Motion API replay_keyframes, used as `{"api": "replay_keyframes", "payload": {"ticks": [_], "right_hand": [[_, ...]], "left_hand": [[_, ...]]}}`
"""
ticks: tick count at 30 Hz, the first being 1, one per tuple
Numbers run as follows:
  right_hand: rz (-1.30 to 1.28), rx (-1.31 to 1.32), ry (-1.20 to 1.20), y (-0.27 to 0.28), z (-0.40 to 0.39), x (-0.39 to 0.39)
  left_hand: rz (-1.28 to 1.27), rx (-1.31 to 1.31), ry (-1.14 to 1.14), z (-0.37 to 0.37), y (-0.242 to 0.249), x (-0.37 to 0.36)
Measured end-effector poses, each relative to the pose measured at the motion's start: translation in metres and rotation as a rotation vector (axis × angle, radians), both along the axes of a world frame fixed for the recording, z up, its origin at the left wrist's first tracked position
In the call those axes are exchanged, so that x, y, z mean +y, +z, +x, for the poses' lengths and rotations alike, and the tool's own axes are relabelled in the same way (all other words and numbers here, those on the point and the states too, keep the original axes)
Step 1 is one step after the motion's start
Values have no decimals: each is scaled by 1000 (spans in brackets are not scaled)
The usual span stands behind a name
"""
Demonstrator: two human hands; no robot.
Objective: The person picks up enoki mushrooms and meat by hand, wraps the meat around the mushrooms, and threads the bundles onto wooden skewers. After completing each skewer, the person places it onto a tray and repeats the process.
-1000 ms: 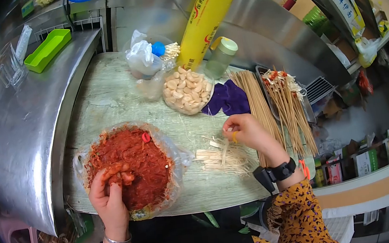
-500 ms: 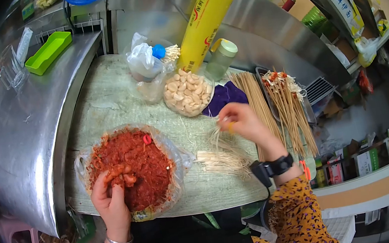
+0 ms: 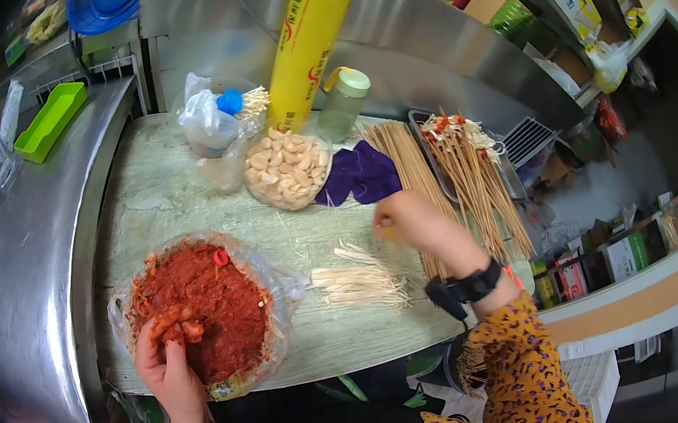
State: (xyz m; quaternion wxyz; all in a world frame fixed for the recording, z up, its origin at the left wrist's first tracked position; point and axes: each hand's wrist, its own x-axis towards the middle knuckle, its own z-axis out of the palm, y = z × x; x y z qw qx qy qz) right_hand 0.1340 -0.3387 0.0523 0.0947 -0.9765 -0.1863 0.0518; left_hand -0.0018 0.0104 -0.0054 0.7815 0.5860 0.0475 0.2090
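Mushrooms (image 3: 359, 284) right of paste (image 3: 206, 306), garlic (image 3: 288, 169) behind, skewers (image 3: 416, 176) farther right.

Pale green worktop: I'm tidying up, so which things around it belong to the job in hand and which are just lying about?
Job in hand, it seems:
chunky red paste under the left hand
thin white mushroom strands
slim wooden skewers

Probably just lying about:
crumpled purple cloth
long yellow box
bright green plastic tray

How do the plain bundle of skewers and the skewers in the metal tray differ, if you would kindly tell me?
The plain skewers lie directly on the table, whereas the tray skewers rest in the metal tray.
The plain skewers show bare sticks, while the tray skewers carry pale, red-smeared food at their far ends.
Both are thin, light-brown sticks.
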Motion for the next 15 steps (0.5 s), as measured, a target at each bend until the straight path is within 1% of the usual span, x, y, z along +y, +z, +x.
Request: {"api": "replay_keyframes", "payload": {"ticks": [4, 5, 7, 8, 10, 11, 13, 14, 15], "right_hand": [[-13, 137, -36, -33, 6, 20], [-8, 137, -35, -39, 8, 24], [-184, 155, -32, -47, 10, 27], [-183, 155, -34, -46, 9, 28], [-77, 160, -1, -44, 6, 31], [-79, 158, 0, -41, 5, 29], [46, 64, -41, -29, 3, 17], [43, 62, -36, -21, 2, 11], [171, 52, -94, -9, -1, 6]], "left_hand": [[16, -11, 5, 0, 1, -1], [21, -11, 7, 0, 1, -1], [9, -19, -20, 0, 0, 0], [9, -19, -21, 0, 1, 0], [-8, 5, -20, 0, 1, 0], [-10, 3, -19, 0, 0, 1], [35, -26, -41, 1, 0, 2], [32, -28, -36, 0, 0, 2], [27, -19, -25, -1, 1, 1]]}}
